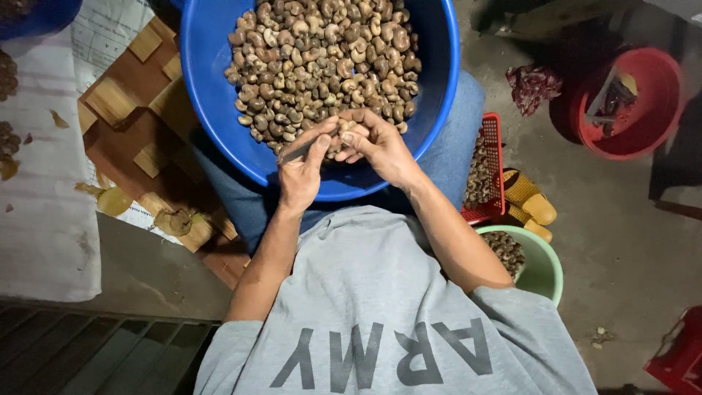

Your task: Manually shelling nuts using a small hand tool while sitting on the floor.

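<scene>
Left hand: my left hand (302,170) sits over the near rim of the basin, palm turned down, wrist bent a little, forearm running back toward my grey shirt (380,292). Its fingers (316,146) are pinched narrow around a thin dark blade-like tool (296,150); I cannot tell exactly what the tool is.

Right hand: my right hand (376,143) meets the left one from the other side, knuckles up, forearm angled out toward the elbow. The fingers curl tight around a single nut (344,130), which shows pale between the two hands.

Nut held: it is just above the near edge of the heap, touching both hands.

Basin: a big blue basin (212,88) rests on my lap across blue trousers (453,153), filled with a heap of brown shelled nuts (322,58).

On my right: a red mesh basket (493,161) with nuts, a green bowl (545,267) also holding nuts, and yellow sandals (530,205) on the concrete floor (621,241). Farther off stands a red tub (643,102).

On my left: wooden boards (131,110) and a white sheet (44,205) with a few scraps.
</scene>
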